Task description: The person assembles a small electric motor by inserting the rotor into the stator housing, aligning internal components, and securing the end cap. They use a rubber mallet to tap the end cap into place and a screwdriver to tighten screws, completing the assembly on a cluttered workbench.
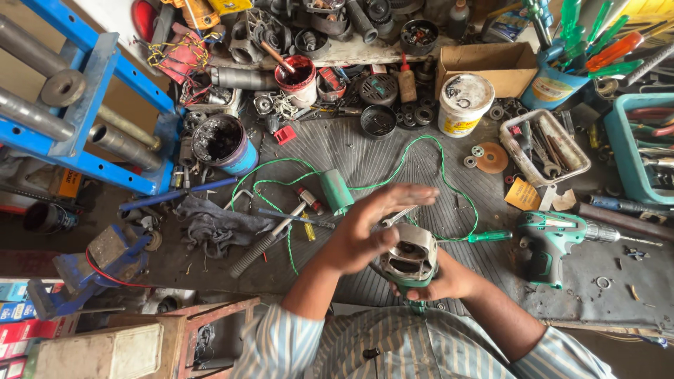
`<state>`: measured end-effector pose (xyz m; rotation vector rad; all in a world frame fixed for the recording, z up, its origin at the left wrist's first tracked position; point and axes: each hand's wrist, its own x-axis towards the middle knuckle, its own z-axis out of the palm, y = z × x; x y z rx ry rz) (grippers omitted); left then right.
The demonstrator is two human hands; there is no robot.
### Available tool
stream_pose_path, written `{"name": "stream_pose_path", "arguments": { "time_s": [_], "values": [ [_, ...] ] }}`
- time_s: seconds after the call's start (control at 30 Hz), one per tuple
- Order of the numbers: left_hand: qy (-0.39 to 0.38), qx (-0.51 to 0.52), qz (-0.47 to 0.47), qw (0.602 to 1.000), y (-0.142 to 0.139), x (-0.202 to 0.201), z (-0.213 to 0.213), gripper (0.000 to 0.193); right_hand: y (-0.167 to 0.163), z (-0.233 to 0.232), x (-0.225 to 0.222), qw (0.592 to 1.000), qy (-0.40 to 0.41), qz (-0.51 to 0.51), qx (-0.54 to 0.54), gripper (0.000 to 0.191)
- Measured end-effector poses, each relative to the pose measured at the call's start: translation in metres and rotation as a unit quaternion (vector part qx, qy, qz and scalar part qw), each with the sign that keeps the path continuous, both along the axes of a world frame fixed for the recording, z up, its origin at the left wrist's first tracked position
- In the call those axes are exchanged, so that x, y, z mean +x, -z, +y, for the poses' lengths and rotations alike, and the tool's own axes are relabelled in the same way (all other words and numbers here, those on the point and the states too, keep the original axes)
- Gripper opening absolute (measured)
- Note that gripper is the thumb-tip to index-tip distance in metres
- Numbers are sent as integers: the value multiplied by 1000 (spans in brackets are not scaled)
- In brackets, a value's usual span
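Pretty even daylight, no harsh shadows or glare. The left hand (372,224) is smeared with motion blur; stuff around it stays sharp, though wide-angle distortion bends the far edges.

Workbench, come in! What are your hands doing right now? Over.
Right hand grips grey motor housing from below. Left hand open, palm on its top. Green wire and green drill lie close by.
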<state>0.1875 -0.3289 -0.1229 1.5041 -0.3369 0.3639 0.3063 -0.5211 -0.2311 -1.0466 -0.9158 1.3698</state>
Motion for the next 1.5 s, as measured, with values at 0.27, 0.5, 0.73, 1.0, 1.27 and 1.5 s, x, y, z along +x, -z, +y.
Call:
{"name": "stream_pose_path", "arguments": {
  "time_s": [0.27,0.5,0.73,1.0,1.27,1.5],
  "values": [
    [188,-97,37,977,7,40,9,61,1,9,-7,973,-35,215,69,61],
    [90,-129,30,987,16,42,-13,59,10,3,-7,968,13,238,73,65],
    [88,-136,51,985,25,45,-9,61,2,0,-8,989,100,108,22,65],
    [84,-161,61,982,39,41,-12,65,-3,-2,-14,991,121,52,-36,48],
    [61,-180,56,980,43,34,-15,66,-2,0,-22,978,122,145,-84,41],
    [37,-177,66,981,40,26,-17,60,4,1,-32,973,118,197,-34,40]
  ]
}}
